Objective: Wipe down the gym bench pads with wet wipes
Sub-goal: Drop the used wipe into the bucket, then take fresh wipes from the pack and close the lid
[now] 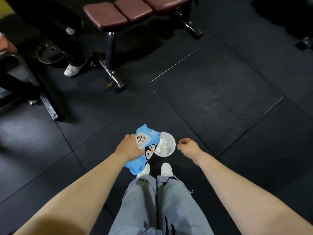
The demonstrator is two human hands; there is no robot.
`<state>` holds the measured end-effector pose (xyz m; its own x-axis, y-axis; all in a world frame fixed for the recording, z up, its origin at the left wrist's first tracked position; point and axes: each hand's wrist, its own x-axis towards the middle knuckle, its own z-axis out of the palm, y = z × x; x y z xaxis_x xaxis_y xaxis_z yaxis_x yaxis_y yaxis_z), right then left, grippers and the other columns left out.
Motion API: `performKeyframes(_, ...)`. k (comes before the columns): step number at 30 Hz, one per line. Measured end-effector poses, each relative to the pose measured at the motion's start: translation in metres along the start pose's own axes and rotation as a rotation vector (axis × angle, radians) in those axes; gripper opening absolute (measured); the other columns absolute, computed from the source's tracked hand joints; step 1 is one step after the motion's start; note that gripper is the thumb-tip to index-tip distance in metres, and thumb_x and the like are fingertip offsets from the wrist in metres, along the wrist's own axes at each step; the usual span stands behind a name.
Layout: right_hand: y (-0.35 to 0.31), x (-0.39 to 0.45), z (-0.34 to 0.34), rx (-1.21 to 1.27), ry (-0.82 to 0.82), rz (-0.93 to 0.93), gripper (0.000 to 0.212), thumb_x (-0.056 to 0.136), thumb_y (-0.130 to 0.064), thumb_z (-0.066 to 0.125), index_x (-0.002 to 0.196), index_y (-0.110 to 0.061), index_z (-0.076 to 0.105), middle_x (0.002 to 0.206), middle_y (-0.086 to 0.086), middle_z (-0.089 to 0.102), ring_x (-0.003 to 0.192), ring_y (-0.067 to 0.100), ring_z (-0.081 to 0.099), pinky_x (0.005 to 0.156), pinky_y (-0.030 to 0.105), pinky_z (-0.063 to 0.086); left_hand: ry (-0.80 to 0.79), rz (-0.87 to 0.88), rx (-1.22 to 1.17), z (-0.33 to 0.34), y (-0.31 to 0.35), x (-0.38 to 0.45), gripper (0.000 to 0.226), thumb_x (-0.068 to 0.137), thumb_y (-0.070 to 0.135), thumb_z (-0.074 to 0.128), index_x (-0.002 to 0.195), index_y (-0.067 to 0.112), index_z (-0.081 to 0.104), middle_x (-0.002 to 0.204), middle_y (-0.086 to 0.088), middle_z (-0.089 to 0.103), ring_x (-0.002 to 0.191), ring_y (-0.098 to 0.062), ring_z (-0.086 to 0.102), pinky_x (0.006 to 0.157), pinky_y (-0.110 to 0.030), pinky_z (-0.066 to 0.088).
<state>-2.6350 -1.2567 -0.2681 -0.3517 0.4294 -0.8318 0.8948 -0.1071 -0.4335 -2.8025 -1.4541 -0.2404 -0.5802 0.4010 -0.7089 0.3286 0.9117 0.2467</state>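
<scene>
Left hand gripping wipes pack; bench pads ahead

The person's arms are bare from the lower edge of the view down to the left hand and the right hand; no sleeve, watch or ring shows. The legs wear loose, light grey-blue jeans with frayed, torn hems and a few dark rips lower on the right leg. Below the hems sit white shoes, rounded at the toe, the left one partly hidden.
</scene>
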Motion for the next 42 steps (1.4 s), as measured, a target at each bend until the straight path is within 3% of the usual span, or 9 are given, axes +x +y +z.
performKeyframes(5, -0.022, -0.022, 0.013, 0.198, 0.072, -0.015, 0.036, 0.088, -0.021, 0.061, 0.123, -0.018, 0.056, 0.106, 0.001, 0.064, 0.095, 0.021, 0.064, 0.091, 0.039, 0.056, -0.009, 0.181, 0.030, -0.030, 0.026, 0.003, 0.061, 0.076, 0.034, 0.073, 0.129, 0.019, 0.046, 0.119, -0.003, 0.045, 0.104, -0.022, 0.053, 0.078, -0.033, 0.045)
performKeyframes(8, -0.025, -0.042, 0.018, 0.351, 0.085, -0.001, 0.055, 0.093, -0.035, 0.061, 0.140, -0.015, 0.042, 0.116, 0.006, 0.062, 0.095, 0.018, 0.066, 0.084, 0.035, 0.058, -0.030, 0.306, 0.052, -0.046, 0.049, -0.004, 0.057, 0.077, 0.034, 0.072, 0.127, 0.021, 0.048, 0.119, -0.003, 0.047, 0.100, -0.020, 0.055, 0.074, -0.030, 0.043)
performKeyframes(11, -0.017, -0.060, 0.020, 0.551, 0.080, 0.010, 0.069, 0.087, -0.053, 0.064, 0.138, -0.013, 0.042, 0.121, 0.006, 0.063, 0.097, 0.019, 0.069, 0.075, 0.032, 0.060, -0.056, 0.411, 0.073, -0.055, 0.076, -0.015, 0.055, 0.077, 0.036, 0.072, 0.126, 0.024, 0.051, 0.116, 0.000, 0.049, 0.097, -0.019, 0.057, 0.074, -0.029, 0.043)
performKeyframes(16, 0.009, -0.104, 0.005, 0.849, 0.205, -0.043, 0.049, 0.087, -0.056, 0.063, 0.122, -0.021, 0.059, 0.112, 0.001, 0.070, 0.098, 0.019, 0.071, 0.075, 0.033, 0.060, -0.151, 0.599, 0.109, -0.055, 0.125, -0.040, 0.055, 0.075, 0.038, 0.074, 0.125, 0.030, 0.053, 0.116, 0.005, 0.052, 0.097, -0.013, 0.057, 0.075, -0.028, 0.043)
performKeyframes(22, 0.057, -0.165, -0.017, 1.138, 0.343, -0.137, 0.028, 0.092, -0.037, 0.066, 0.116, -0.023, 0.065, 0.106, -0.001, 0.075, 0.097, 0.019, 0.072, 0.086, 0.044, 0.058, -0.359, 0.741, 0.094, -0.028, 0.183, -0.091, 0.048, 0.076, 0.036, 0.076, 0.119, 0.032, 0.054, 0.113, 0.010, 0.061, 0.099, -0.009, 0.062, 0.089, -0.038, 0.056)
performKeyframes(26, 0.095, -0.202, -0.033, 1.187, 0.519, -0.141, 0.017, 0.094, -0.028, 0.065, 0.109, -0.021, 0.066, 0.100, -0.001, 0.076, 0.091, 0.019, 0.074, 0.083, 0.046, 0.059, -0.428, 0.817, 0.112, 0.002, 0.217, -0.133, 0.047, 0.080, 0.032, 0.078, 0.119, 0.027, 0.053, 0.113, 0.007, 0.059, 0.099, -0.010, 0.062, 0.088, -0.036, 0.056)
performKeyframes(33, 0.170, -0.253, -0.071, 1.161, 0.650, -0.137, 0.012, 0.094, -0.022, 0.063, 0.106, -0.020, 0.064, 0.096, 0.000, 0.076, 0.086, 0.018, 0.074, 0.082, 0.048, 0.060, -0.318, 0.879, 0.238, 0.072, 0.266, -0.196, 0.049, 0.079, 0.054, 0.070, 0.115, 0.025, 0.054, 0.107, 0.010, 0.060, 0.090, -0.008, 0.062, 0.079, -0.034, 0.056)
performKeyframes(37, 0.219, -0.276, -0.098, 1.139, 0.647, -0.150, 0.016, 0.091, -0.024, 0.064, 0.104, -0.015, 0.066, 0.096, 0.006, 0.075, 0.090, 0.025, 0.073, 0.084, 0.057, 0.056, -0.369, 0.838, 0.115, 0.103, 0.288, -0.228, 0.027, 0.094, 0.042, 0.049, 0.108, 0.023, 0.063, 0.101, 0.005, 0.066, 0.091, -0.013, 0.064, 0.082, -0.037, 0.053)
performKeyframes(42, 0.266, -0.297, -0.124, 1.156, 0.627, -0.217, 0.023, 0.090, -0.027, 0.066, 0.108, -0.013, 0.065, 0.102, 0.009, 0.074, 0.096, 0.029, 0.072, 0.092, 0.057, 0.053, -0.368, 0.776, -0.127, 0.134, 0.297, -0.244, 0.027, 0.091, 0.026, 0.050, 0.099, 0.008, 0.068, 0.100, -0.012, 0.071, 0.080, -0.016, 0.060, 0.073, -0.033, 0.047)
